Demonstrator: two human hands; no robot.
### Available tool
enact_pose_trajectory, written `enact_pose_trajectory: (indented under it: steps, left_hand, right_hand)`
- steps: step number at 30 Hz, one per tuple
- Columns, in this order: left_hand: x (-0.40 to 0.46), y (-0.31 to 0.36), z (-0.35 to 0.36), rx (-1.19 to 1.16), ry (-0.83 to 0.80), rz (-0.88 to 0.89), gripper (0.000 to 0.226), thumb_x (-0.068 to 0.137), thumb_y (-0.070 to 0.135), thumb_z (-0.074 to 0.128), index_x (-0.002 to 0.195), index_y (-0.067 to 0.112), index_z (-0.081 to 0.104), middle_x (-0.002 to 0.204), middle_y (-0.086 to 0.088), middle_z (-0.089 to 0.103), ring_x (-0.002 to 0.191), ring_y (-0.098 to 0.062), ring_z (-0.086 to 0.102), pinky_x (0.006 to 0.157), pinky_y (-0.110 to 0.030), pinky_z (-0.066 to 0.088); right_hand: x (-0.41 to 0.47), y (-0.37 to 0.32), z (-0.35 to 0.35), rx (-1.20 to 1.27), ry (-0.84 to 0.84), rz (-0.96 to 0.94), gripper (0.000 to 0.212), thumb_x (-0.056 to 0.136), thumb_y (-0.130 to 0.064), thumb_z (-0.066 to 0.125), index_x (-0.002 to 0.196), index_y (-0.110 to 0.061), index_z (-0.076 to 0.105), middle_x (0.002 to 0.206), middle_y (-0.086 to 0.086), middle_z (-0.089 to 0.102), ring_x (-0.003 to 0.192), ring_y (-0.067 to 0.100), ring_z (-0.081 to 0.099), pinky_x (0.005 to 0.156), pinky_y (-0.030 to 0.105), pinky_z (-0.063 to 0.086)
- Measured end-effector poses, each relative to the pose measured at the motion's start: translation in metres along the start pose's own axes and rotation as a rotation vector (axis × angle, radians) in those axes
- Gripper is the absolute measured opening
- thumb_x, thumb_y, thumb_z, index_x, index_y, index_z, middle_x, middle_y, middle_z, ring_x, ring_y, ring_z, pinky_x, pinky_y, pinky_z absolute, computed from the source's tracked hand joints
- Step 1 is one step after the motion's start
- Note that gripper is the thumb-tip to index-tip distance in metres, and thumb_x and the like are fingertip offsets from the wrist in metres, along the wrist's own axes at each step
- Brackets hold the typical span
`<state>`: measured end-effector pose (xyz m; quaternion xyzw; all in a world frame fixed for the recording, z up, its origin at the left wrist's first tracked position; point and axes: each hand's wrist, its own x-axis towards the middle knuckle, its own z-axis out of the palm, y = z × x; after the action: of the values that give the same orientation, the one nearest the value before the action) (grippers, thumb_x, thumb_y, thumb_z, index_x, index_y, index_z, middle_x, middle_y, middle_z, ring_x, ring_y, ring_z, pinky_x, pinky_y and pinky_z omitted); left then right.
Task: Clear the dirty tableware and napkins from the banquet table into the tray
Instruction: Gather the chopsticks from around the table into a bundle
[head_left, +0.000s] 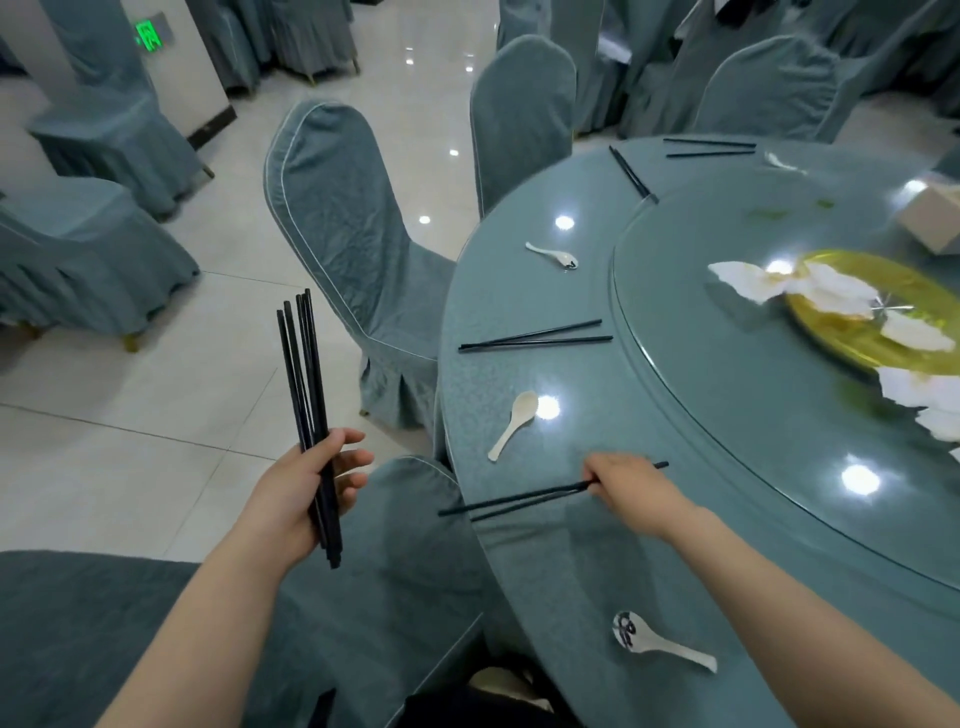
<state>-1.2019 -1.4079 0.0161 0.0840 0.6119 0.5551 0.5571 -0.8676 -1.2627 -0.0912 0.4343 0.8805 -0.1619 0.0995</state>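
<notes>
My left hand (306, 488) holds a bundle of several black chopsticks (306, 379) upright, off the table's left side. My right hand (631, 488) pinches a pair of black chopsticks (514, 502) lying at the edge of the round blue-green table (545, 561). Another chopstick pair (537, 336) lies farther along the rim, and more pairs (709, 148) lie at the far edge. White spoons lie on the table: one beside my right hand (514, 423), one near me (660, 642), one farther off (553, 254). Crumpled white napkins (810, 291) sit on the glass turntable (727, 332).
A yellow dish (883, 322) and a tissue box (935, 221) stand on the turntable. Chairs in blue-green covers ring the table: one at the upper left (343, 223), one beyond it (519, 114), one right under my arms (395, 545). Tiled floor lies to the left.
</notes>
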Motion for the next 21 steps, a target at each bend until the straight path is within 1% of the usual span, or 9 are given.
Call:
enact_pose_trajectory:
  steps: [2,4,7,10,12,14,18,19,21]
  left_hand:
    - [0.004,0.005,0.002,-0.008,0.021,0.010,0.018,0.099,0.022,0.049,0.094,0.011,0.062,0.060,0.000,0.067,0.042,-0.009,0.057,0.039,-0.014,0.045]
    - [0.009,0.009,0.003,-0.015,0.045,0.016,0.018,0.098,0.022,0.049,0.093,0.011,0.063,0.059,0.000,0.067,0.042,-0.008,0.057,0.038,-0.014,0.045]
    - [0.015,0.014,0.003,-0.017,0.092,0.013,0.018,0.099,0.022,0.049,0.092,0.012,0.063,0.058,0.001,0.067,0.041,-0.007,0.057,0.038,-0.014,0.045]
    - [0.024,0.020,0.003,-0.024,0.139,0.015,0.019,0.099,0.022,0.049,0.092,0.012,0.063,0.058,0.001,0.066,0.041,-0.007,0.056,0.038,-0.013,0.045]
    - [0.030,0.023,0.002,-0.035,0.164,0.013,0.019,0.099,0.022,0.049,0.092,0.012,0.063,0.059,0.001,0.066,0.041,-0.007,0.056,0.038,-0.014,0.045]
    - [0.035,0.024,0.000,-0.048,0.196,0.008,0.019,0.098,0.023,0.049,0.092,0.011,0.063,0.059,0.000,0.067,0.042,-0.008,0.057,0.038,-0.015,0.045]
    - [0.042,0.020,-0.004,-0.085,0.262,-0.006,0.018,0.098,0.021,0.049,0.094,0.009,0.063,0.059,-0.001,0.067,0.041,-0.008,0.056,0.037,-0.015,0.044]
    - [0.044,0.018,-0.004,-0.093,0.276,-0.012,0.018,0.099,0.020,0.049,0.094,0.009,0.063,0.059,-0.001,0.067,0.040,-0.008,0.056,0.037,-0.014,0.044]
    - [0.046,0.015,-0.006,-0.109,0.295,-0.024,0.018,0.099,0.020,0.048,0.093,0.009,0.062,0.058,-0.001,0.066,0.040,-0.009,0.055,0.036,-0.014,0.044]
  right_hand:
    - [0.015,-0.008,-0.013,0.099,0.034,-0.014,0.005,0.099,-0.021,0.038,0.094,-0.023,0.038,0.090,-0.002,0.052,0.081,0.023,0.045,0.064,0.032,0.028]
    - [0.034,-0.013,-0.024,0.154,0.094,-0.019,0.004,0.099,-0.023,0.036,0.095,-0.024,0.037,0.086,-0.004,0.050,0.078,0.025,0.047,0.061,0.034,0.032]
    - [0.069,-0.013,-0.038,0.144,0.235,0.037,0.014,0.098,-0.033,0.039,0.102,-0.023,0.046,0.093,-0.004,0.057,0.080,0.028,0.056,0.063,0.035,0.043]
    - [0.113,-0.001,-0.047,0.055,0.326,0.146,0.023,0.097,-0.036,0.043,0.104,-0.020,0.058,0.104,-0.001,0.057,0.085,0.030,0.060,0.065,0.033,0.043]
    - [0.144,0.011,-0.050,0.046,0.307,0.228,0.026,0.098,-0.032,0.042,0.107,-0.017,0.062,0.108,0.004,0.055,0.087,0.032,0.060,0.067,0.033,0.042]
    - [0.171,0.022,-0.055,0.030,0.265,0.255,0.027,0.098,-0.028,0.041,0.111,-0.016,0.061,0.109,0.006,0.053,0.088,0.032,0.059,0.067,0.033,0.042]
    - [0.208,0.037,-0.061,-0.034,0.180,0.222,0.036,0.097,-0.026,0.043,0.132,-0.020,0.045,0.119,0.011,0.049,0.088,0.035,0.060,0.063,0.033,0.040]
    - [0.213,0.040,-0.061,-0.050,0.159,0.217,0.036,0.097,-0.027,0.044,0.132,-0.020,0.044,0.118,0.012,0.048,0.086,0.036,0.060,0.063,0.034,0.042]
    - [0.220,0.045,-0.060,-0.041,0.158,0.204,0.028,0.097,-0.027,0.047,0.122,-0.015,0.051,0.112,0.012,0.048,0.085,0.036,0.058,0.067,0.038,0.048]
